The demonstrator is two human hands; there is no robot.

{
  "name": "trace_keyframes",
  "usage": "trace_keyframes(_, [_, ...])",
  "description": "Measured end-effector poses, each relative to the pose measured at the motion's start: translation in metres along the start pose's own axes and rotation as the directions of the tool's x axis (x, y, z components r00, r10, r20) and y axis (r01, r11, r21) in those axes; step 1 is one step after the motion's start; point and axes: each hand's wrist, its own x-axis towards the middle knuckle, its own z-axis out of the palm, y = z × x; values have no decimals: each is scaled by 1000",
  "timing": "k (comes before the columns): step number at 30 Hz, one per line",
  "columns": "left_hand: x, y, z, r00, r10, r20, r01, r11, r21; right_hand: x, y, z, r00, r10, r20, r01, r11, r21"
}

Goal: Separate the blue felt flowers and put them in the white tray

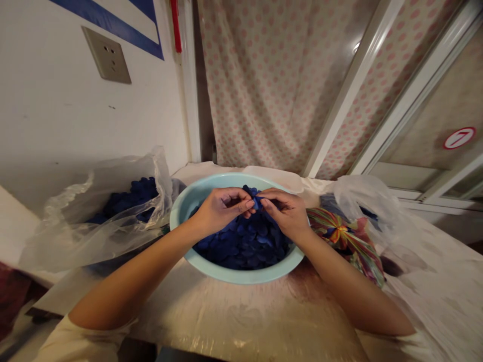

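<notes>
**A:** What's the L hand [222,211] doing?

**B:** Pinching a small dark-blue piece [257,202] btwn thumb & fingers. Exact shape's hard to tell.

**A:** And the R hand [285,213]?

**B:** Pinching the same piece from the other side, fingertips almost meeting the L ones.

**A:** Where's the piece?

**B:** Held over a pale-blue basin [177,216], above a heap of flat blue pieces [241,246] inside it.

**A:** What's round the basin?

**B:** It's on the counter [241,322]. To the L, a clear plastic bag [75,236] w/ more blue pieces [132,196] in it. To the R, a multicoloured cloth [345,241] just beside the rim, w/ another clear bag [362,206] behind. Further back, a polka-dot curtain [264,85] & a wall socket [106,55].
</notes>
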Motion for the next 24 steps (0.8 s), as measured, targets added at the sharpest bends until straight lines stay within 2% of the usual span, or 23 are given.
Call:
trace_keyframes(5, [-1, 1, -1, 1000, -18, -3, 18, 997, 78, -1, -1, 0, 999, -17, -34, 14, 997, -79])
trace_keyframes(10, [-2, 2, -2, 999, -45, 22, 41, 987, 153, -2, -5, 1, 994, -89, -59, 81, 989, -123])
trace_keyframes(14, [-2, 2, -3, 998, -44, 39, 37, 986, 163, -3, -6, 2, 993, -102, -58, 96, 990, -99])
trace_keyframes(17, [-2, 3, -2, 998, -33, 45, 26, 988, 151, 0, -1, 2, 999, -22, -49, 24, 999, 37])
trace_keyframes(19, [-2, 3, -2, 999, -19, 42, 12, 989, 149, 2, 5, 0, 994, 85, -65, -73, 984, 161])
trace_keyframes(21, [-1, 2, -2, 999, -3, 39, -3, 989, 150, 4, 14, -1, 970, 216, -113, -182, 951, 251])
trace_keyframes(24, [-1, -1, -3, 999, 18, 31, -22, 989, 143, 6, 27, -3, 906, 374, -198, -312, 906, 286])
